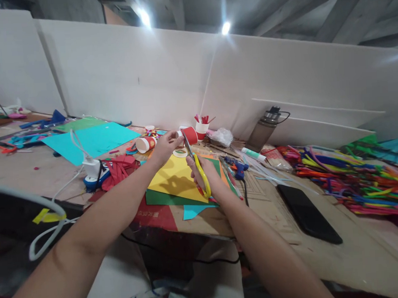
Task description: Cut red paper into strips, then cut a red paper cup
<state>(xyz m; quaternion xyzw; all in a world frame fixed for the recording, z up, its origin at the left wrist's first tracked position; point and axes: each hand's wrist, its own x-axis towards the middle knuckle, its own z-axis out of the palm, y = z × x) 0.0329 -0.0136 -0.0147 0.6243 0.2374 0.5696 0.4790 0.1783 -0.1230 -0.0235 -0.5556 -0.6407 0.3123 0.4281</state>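
My left hand (168, 146) is closed on a red and white paper cup (190, 135), held on its side above the paper sheets. In my right hand (203, 172) is a pair of scissors (202, 171) with yellow handles, its fingers wrapped round the grips. The blades point up and away from me and lie against the cup near my left fingertips; whether they bite into the paper I cannot tell. Under both hands lies a yellow sheet (174, 177) on top of a green sheet (164, 198). A pale round piece (180, 153) rests just beneath the cup.
Another paper cup (145, 144) lies left of my hand; a cup with red sticks (202, 129) stands behind. To the right are a blue glue gun (240, 169), a black phone (307, 212), a bottle (263, 130) and pipe cleaners (354, 176). A power strip (97, 176) sits left.
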